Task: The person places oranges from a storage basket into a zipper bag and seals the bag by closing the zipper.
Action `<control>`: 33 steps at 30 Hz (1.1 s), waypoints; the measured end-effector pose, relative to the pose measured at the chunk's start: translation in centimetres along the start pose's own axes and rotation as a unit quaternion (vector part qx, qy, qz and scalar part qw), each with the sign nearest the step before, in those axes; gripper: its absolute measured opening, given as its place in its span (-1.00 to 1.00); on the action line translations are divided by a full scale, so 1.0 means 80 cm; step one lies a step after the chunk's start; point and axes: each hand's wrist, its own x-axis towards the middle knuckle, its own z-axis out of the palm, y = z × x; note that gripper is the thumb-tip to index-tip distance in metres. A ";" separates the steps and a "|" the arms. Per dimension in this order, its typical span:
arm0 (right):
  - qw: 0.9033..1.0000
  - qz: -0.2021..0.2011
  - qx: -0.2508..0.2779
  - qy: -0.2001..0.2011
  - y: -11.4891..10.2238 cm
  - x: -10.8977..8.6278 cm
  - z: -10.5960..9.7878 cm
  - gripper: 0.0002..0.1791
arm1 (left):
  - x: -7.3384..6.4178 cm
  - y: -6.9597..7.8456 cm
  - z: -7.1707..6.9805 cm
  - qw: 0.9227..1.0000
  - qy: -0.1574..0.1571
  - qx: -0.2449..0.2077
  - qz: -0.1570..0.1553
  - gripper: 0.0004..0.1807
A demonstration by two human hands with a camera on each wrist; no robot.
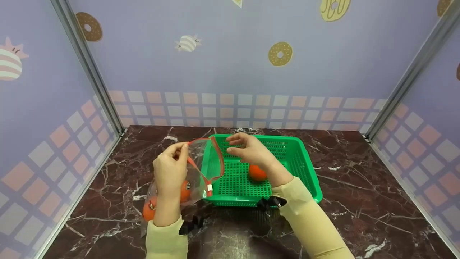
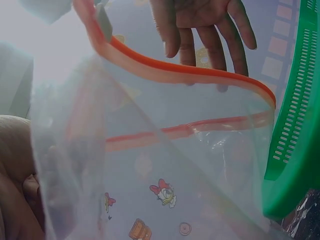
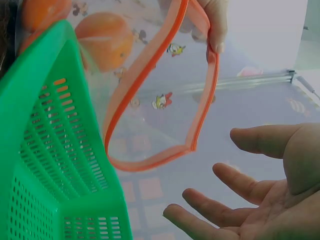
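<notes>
My left hand (image 1: 170,167) pinches the orange-red zipper edge of a clear plastic zip bag (image 1: 199,158), whose mouth gapes toward the right. Orange fruits (image 3: 105,40) lie inside the bag, low at its left end, partly hidden by my left wrist in the head view. Printed cartoon figures (image 2: 164,194) show on the bag's film. Over the green basket (image 1: 309,169) hovers my right hand (image 1: 251,149), fingers spread, holding nothing, a short way from the bag's mouth. One orange fruit (image 1: 258,173) sits on the basket floor below my right wrist.
The perforated basket stands on a dark red marble-patterned table (image 1: 345,223), its left rim right beside the bag. Behind rises a purple wall (image 1: 230,72) with printed doughnuts and tiles, and panels flank both sides. A black strap (image 1: 271,203) circles each sleeve.
</notes>
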 end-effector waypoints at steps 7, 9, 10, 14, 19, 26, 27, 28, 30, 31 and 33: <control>1.000 0.013 -0.024 0.006 0.005 0.005 -0.009 -0.55 | 0.000 -0.001 -0.001 1.000 -0.009 -0.001 -0.010 -0.81; 0.999 0.012 -0.031 0.009 0.007 0.007 -0.012 -0.55 | 0.000 -0.001 -0.001 1.000 -0.008 -0.002 -0.007 -0.81; 0.999 0.011 -0.035 0.010 0.008 0.008 -0.013 -0.55 | 0.000 -0.002 -0.001 1.000 -0.007 -0.002 -0.005 -0.81; 0.998 0.006 -0.056 0.014 0.014 0.013 -0.018 -0.53 | 0.000 -0.001 -0.001 1.000 -0.006 -0.003 0.002 -0.81; 0.996 0.012 -0.085 0.017 0.020 0.019 -0.023 -0.53 | 0.000 0.001 -0.002 1.000 -0.006 -0.005 0.006 -0.80; 0.989 0.027 -0.147 0.004 0.028 0.028 -0.033 -0.54 | 0.000 0.000 -0.001 1.000 -0.001 -0.007 0.008 -0.82; 0.988 0.029 -0.154 -0.001 0.029 0.030 -0.035 -0.54 | 0.000 0.000 -0.001 1.000 -0.001 -0.008 0.007 -0.82; 0.986 0.031 -0.162 -0.006 0.031 0.031 -0.036 -0.53 | 0.000 0.001 -0.001 1.000 -0.002 -0.008 0.005 -0.82; 0.984 0.035 -0.177 -0.017 0.034 0.034 -0.039 -0.51 | 0.000 0.001 -0.002 1.000 -0.005 -0.010 0.000 -0.81; 0.982 0.039 -0.181 -0.022 0.036 0.036 -0.040 -0.49 | 0.000 0.001 -0.002 1.000 -0.007 -0.011 -0.002 -0.81; 0.980 0.047 -0.192 -0.033 0.040 0.039 -0.042 -0.46 | 0.000 0.002 -0.002 1.000 -0.010 -0.012 -0.006 -0.81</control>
